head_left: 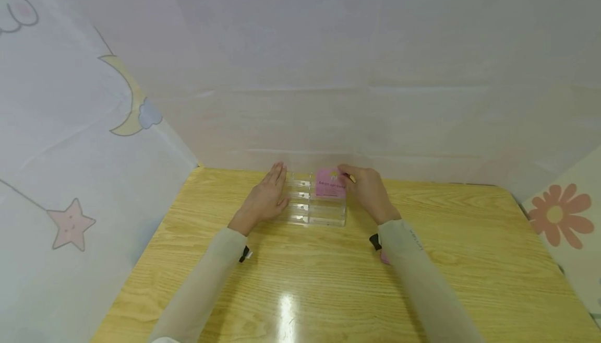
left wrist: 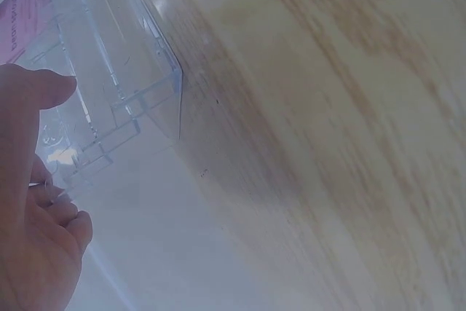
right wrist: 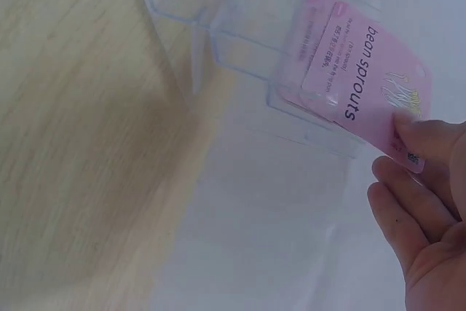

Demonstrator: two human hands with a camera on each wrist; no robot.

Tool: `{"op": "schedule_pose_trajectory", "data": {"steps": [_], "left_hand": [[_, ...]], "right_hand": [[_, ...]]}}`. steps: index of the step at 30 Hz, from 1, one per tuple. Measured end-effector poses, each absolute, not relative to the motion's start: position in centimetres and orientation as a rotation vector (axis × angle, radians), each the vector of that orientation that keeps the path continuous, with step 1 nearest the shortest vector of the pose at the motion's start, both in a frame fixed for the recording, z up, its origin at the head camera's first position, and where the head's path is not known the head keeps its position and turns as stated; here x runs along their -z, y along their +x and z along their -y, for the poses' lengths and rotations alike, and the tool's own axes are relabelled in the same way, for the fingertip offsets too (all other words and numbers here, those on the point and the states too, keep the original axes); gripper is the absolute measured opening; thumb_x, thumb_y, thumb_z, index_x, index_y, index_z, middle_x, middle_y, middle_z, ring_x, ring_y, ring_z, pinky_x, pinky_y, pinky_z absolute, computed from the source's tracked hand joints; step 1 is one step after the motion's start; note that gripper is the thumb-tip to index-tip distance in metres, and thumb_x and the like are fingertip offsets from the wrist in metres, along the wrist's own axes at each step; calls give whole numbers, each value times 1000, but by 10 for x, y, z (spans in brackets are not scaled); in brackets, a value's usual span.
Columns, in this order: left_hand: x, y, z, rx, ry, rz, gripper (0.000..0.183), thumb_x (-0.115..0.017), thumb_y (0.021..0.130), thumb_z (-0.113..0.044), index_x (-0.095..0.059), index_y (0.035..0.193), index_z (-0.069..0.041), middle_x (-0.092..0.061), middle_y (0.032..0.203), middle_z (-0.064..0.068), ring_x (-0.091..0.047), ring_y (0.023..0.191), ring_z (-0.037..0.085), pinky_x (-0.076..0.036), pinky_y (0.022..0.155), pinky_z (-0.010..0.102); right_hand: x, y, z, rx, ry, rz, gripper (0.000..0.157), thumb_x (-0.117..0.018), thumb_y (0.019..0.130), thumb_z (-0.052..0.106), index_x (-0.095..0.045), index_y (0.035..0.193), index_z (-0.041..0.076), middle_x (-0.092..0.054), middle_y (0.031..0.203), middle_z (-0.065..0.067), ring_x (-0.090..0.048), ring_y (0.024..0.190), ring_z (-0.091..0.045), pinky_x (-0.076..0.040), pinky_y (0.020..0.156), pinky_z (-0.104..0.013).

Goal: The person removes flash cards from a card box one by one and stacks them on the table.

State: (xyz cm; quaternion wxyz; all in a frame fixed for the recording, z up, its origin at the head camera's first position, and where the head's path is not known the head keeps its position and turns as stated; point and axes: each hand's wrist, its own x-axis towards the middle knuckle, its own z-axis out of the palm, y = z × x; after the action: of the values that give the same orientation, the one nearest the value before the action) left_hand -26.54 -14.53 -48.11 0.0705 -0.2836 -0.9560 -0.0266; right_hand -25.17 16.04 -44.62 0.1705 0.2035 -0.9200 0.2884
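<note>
A clear acrylic tiered card rack point(head_left: 327, 212) stands at the far side of the table, with two columns of stepped slots. My left hand point(head_left: 268, 197) grips its left side, fingers along the edge and thumb point(left wrist: 54, 89) over the front steps. My right hand point(head_left: 371, 189) pinches the outer end of a pink "bean sprouts" card point(right wrist: 368, 78) between thumb and fingers. The card's other end overlaps the upper step of the right column. Close against it in the right wrist view, a second pink printed surface point(right wrist: 309, 34) shows within the rack.
Part of another pink item point(head_left: 385, 257) shows on the wood-grain table point(head_left: 328, 280), mostly hidden under my right sleeve. A pale wall covering point(head_left: 305, 123) rises right behind the rack. Printed panels point(head_left: 70, 139) flank the table.
</note>
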Motion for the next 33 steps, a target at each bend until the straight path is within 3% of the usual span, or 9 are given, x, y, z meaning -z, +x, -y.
{"op": "schedule_pose_trajectory", "data": {"steps": [3,5,7,9,11,15,17,23,33], "left_hand": [[480,-266,145,74,-849,2881,86,-60,106,-35,-15,164,9,-18,173,29,-19,164,39,-28,132,46],[480,-266,145,76,-851,2885,86,-60,106,-35,-14,164,9,-18,173,29,-18,164,38,-28,133,46],[480,-265,144,81,-852,2890,86,-59,107,-36,-14,164,9,-17,174,28,-17,164,38,-28,133,46],[480,-265,144,86,-854,2894,86,-59,107,-36,-14,164,9,-17,174,28,-17,164,38,-29,132,47],[480,-265,145,89,-857,2897,86,-58,107,-37,-13,164,9,-16,174,28,-17,164,38,-30,132,47],[478,-265,147,109,-853,2903,87,-58,107,-38,-12,165,8,-14,174,27,-16,164,38,-30,131,47],[478,-264,148,113,-847,2906,88,-59,107,-38,-12,165,8,-13,174,27,-15,165,38,-30,131,47],[480,-263,151,110,-853,2904,88,-60,106,-36,-12,165,9,-15,174,28,-16,164,38,-30,131,47],[478,-259,154,117,-835,2908,89,-61,106,-37,-13,165,9,-15,174,28,-17,164,38,-34,130,48]], "right_hand": [[437,-250,-165,-904,560,2584,27,-70,100,6,-76,126,1,-78,120,-20,-69,68,-22,-55,57,-29],[429,-247,-169,-1001,520,2576,26,-67,102,6,-76,126,2,-77,121,-22,-62,61,-21,-44,50,-23],[420,-243,-174,-1118,468,2570,26,-65,104,8,-76,128,4,-77,121,-22,-68,64,-24,-41,49,-20],[412,-239,-181,-1237,409,2564,27,-64,105,12,-76,129,7,-77,123,-20,-77,79,-28,-42,49,-19],[406,-234,-188,-1338,372,2563,29,-64,106,16,-75,131,7,-76,126,-20,-80,97,-32,-47,53,-17],[400,-225,-207,-1443,368,2576,32,-65,105,20,-73,132,4,-76,126,-21,-80,98,-33,-57,63,-12],[400,-220,-217,-1448,377,2593,33,-66,105,22,-73,131,3,-76,125,-22,-81,94,-24,-60,74,-11],[408,-199,-253,-1531,328,2630,34,-64,106,17,-71,133,-2,-72,127,-30,-75,89,6,-62,75,-13],[436,-171,-302,-1553,189,2818,39,-60,108,21,-66,138,-4,-69,132,-31,-80,93,-8,-64,84,-18]]}}
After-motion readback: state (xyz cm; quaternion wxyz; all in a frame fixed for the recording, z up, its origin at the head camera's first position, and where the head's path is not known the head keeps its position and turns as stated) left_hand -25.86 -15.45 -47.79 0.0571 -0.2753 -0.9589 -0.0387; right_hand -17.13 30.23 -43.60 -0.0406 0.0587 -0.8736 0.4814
